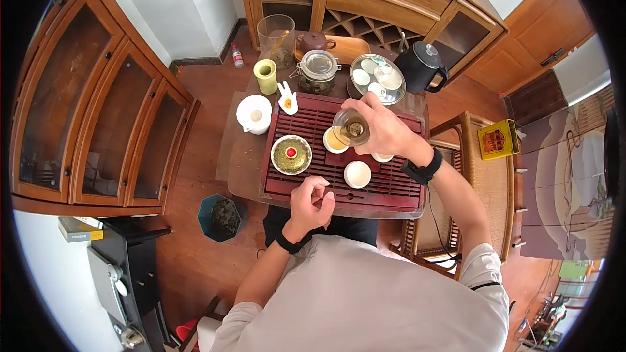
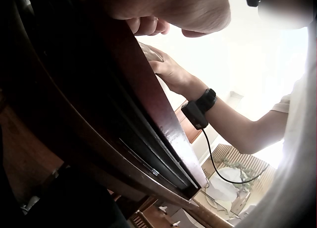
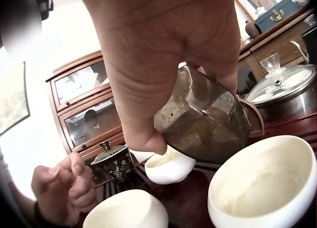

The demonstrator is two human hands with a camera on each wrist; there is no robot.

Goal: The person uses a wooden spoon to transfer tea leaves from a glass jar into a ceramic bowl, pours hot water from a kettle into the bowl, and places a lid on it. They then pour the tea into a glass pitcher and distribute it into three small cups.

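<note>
My right hand (image 1: 385, 127) grips a small glass pitcher (image 3: 208, 121) and holds it tilted over a white teacup (image 1: 333, 144). In the right wrist view a thin stream of tea runs into that cup, which has yellowish tea in it. Two more white teacups are close by: one (image 1: 357, 175) toward the front of the tray and another (image 1: 382, 157) partly under the right hand. My left hand (image 1: 312, 203) is at the front edge of the dark red tea tray (image 1: 391, 203), fingers loosely curled and holding nothing. A lidded gaiwan (image 1: 291, 154) with a red knob sits beyond it on the left.
Around the tray stand a white pitcher (image 1: 253, 115), a hand-shaped ornament (image 1: 287, 99), a green vase (image 1: 265, 77), a clamp-lid glass jar (image 1: 318, 68), a lidded steel pan (image 1: 394, 94) and a black kettle (image 1: 422, 65). A wicker chair (image 1: 489, 182) is at the right.
</note>
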